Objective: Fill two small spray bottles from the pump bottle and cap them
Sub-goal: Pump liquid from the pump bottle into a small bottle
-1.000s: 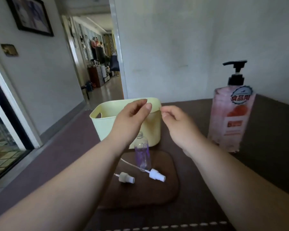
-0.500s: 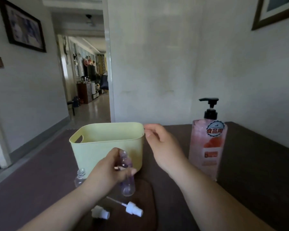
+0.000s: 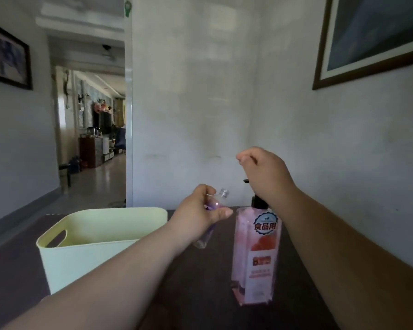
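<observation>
My left hand (image 3: pixel 200 216) grips a small clear spray bottle (image 3: pixel 223 194) with a purple tint. The bottle has no cap and tilts with its open neck toward the pump's nozzle. The tall pink pump bottle (image 3: pixel 255 258) stands on the dark table (image 3: pixel 200 282), right of centre. My right hand (image 3: pixel 265 173) is over the black pump head with its fingers curled and nothing visible in them. It hides most of the head, and only the nozzle tip shows to its left. The second small bottle and the spray caps are out of view.
A pale yellow-green plastic bin (image 3: pixel 105 213) with a handle slot stands on the table to the left, close to my left forearm. A white wall rises just behind the table. A hallway opens at the left.
My left hand lifted the small bottle from the brown mat up to the pump's nozzle. My right hand rose above the pump head. The view tilted upward, losing the mat and caps.
</observation>
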The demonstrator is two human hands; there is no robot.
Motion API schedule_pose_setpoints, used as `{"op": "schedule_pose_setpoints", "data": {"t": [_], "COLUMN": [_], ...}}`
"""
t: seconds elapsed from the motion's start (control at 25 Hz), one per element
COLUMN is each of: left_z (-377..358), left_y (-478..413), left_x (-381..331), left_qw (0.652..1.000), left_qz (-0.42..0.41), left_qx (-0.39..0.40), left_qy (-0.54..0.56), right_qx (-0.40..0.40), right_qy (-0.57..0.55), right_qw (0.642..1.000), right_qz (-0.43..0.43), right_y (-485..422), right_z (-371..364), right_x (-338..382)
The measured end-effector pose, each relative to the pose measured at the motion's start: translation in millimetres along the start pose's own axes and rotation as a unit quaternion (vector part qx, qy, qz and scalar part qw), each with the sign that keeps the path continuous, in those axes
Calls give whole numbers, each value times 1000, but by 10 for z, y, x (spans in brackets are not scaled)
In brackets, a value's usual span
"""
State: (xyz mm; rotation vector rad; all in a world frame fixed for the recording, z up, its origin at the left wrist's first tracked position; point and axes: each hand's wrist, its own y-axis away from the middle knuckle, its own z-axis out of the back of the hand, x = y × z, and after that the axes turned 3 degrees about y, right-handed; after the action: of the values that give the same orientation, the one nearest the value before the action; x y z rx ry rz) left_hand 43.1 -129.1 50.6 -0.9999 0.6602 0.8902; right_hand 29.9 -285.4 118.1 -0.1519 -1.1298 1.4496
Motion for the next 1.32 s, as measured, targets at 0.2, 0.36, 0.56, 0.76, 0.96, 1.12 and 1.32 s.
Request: {"op": "schedule_pose_setpoints", "data": {"t": [0.2, 0.36, 0.56, 0.76, 0.96, 1.12, 1.32], "left_z": [-228, -293, -320, -301, -256, -269, -273], "left_y": [-253, -343, -370, -376, -390, -375, -422], "left_x": [-37, -53, -65, -95, -108, -82, -82], "left_qw": [1000, 1000, 999, 999, 998, 998, 997], "left_qz": [1, -15, -32, -42, -41, -46, -63], "left_qx": [0, -10, 4, 13, 29, 42, 41], "left_qy": [-11, -18, 3, 21, 31, 28, 34], "right_qx": [45, 130, 85, 70, 58, 69, 110], "right_qy": [22, -31, -51, -87, -141, -112, 21], "right_qw": [996, 985, 990, 981, 965, 970, 973], "right_qz": [-73, -112, -104, -162, -214, -206, -203], "right_y": [-170, -135, -98, -118, -138, -141, -212], "right_z": [21, -94, -187, -172, -153, -144, -154], "right_x": [-220, -277, -278, -267, -269, -254, -170]}}
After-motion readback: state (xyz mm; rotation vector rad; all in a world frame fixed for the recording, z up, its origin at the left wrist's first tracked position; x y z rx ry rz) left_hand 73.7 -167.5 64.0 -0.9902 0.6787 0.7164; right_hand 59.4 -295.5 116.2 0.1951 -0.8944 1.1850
